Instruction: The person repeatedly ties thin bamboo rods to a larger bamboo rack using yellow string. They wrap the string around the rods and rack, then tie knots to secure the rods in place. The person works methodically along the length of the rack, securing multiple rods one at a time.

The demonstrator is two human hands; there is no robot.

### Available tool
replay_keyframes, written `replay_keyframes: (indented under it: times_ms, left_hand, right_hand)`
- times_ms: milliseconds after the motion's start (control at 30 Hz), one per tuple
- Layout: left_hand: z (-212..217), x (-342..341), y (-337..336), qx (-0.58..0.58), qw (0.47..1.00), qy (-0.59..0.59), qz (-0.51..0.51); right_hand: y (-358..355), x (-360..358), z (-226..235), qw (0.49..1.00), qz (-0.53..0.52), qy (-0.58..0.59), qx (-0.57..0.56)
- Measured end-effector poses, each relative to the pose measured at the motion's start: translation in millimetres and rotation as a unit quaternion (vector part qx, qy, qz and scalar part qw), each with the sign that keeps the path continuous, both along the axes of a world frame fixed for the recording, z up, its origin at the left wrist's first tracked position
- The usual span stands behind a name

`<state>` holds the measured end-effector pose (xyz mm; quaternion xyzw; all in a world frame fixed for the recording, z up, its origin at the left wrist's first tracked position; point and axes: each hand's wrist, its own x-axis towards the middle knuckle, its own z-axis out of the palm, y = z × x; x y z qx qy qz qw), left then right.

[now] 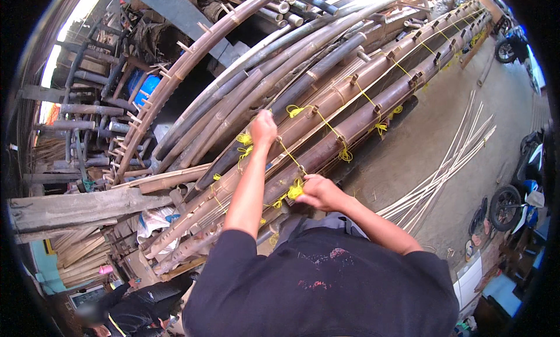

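Note:
Two long brown bamboo poles run side by side from lower left to upper right: an upper pole and a lower pole. Short pegs stick out of both, and yellow string spans the gap between them. My left hand is closed in a fist over the upper pole; what is inside it is hidden. At the lower pole's near side, my right hand pinches a yellow string bundle. More loose yellow tufts hang from the pegs along the poles.
Loose bamboo poles are piled beyond, beside a curved pegged bamboo. Thin bamboo strips lie on the floor at right. A motorcycle stands at the right edge. Another person is at lower left.

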<state>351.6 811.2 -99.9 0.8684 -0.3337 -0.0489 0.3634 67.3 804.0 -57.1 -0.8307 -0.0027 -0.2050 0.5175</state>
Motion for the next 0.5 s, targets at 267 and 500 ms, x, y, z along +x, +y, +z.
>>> replay_keyframes:
  times_ms: [267,500]
  left_hand:
    - [50.9,18.7,89.8,0.000,0.994,-0.074,-0.075]
    - [8.5,-46.2,244.6,0.167,0.970,0.117,-0.131]
  right_hand:
    - [72.5,0.3,-47.8,0.743,-0.146,0.217,0.617]
    - [165.6,67.2,-28.2,0.546,-0.213,0.091,0.805]
